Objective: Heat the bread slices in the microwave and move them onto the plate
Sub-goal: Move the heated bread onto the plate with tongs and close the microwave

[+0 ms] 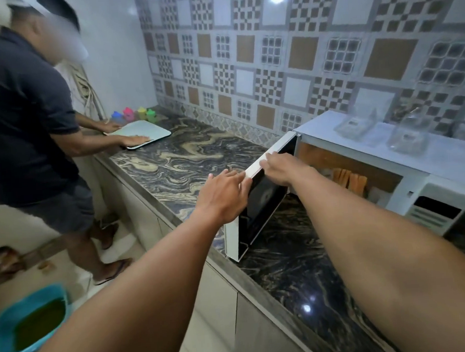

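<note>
A white microwave [426, 164] stands on the marbled counter at the right, its door [257, 201] swung open toward me. Inside, toasted bread slices [350, 181] stand on edge in the lit cavity. My left hand [221, 195] touches the outer face of the door near its top edge with fingers fairly straight. My right hand [280, 170] reaches over the door's top edge, its fingers curled on it. A white plate or tray [152, 131] lies far left on the counter under another person's hands.
Another person [23, 120] stands at the counter's left end. Small coloured cups [135, 115] sit by the wall. Two clear glass containers [408, 135] rest on top of the microwave. A blue basin [7, 336] sits on the floor at lower left.
</note>
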The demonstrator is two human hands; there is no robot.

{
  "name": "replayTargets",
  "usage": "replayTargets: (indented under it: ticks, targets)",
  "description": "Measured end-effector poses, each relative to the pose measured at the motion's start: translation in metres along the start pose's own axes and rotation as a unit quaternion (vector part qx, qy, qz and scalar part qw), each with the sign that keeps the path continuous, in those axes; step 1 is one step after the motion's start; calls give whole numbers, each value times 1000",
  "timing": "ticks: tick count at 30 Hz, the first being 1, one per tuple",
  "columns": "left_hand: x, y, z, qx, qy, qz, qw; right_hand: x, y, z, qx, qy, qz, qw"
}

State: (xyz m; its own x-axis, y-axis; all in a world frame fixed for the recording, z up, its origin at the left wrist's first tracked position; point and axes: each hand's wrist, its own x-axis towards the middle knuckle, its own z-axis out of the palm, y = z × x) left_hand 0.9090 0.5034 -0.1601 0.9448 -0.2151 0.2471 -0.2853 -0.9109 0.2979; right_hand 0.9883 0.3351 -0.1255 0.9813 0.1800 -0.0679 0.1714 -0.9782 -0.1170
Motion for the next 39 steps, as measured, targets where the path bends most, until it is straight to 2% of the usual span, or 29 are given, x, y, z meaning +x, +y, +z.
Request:
replayTargets:
  ticks: [5,9,17,27,39]
  targets:
    - [-5,-20,-30,-33,4,-25,999,-1,-14,-27,41,38,28,998]
    - [5,-53,-56,-17,19,-46,999,10,-41,-40,53,66,41,996]
    - [53,-130,-68,-25,-5,-11,1000,58,-96,-33,50,86,90,991]
    - [125,-219,-19,-63,-91,78,991,109,-142,8,68,96,217,969]
    - [199,-262,60,-62,-173,83,979,177,-136,85,105,70,276,953]
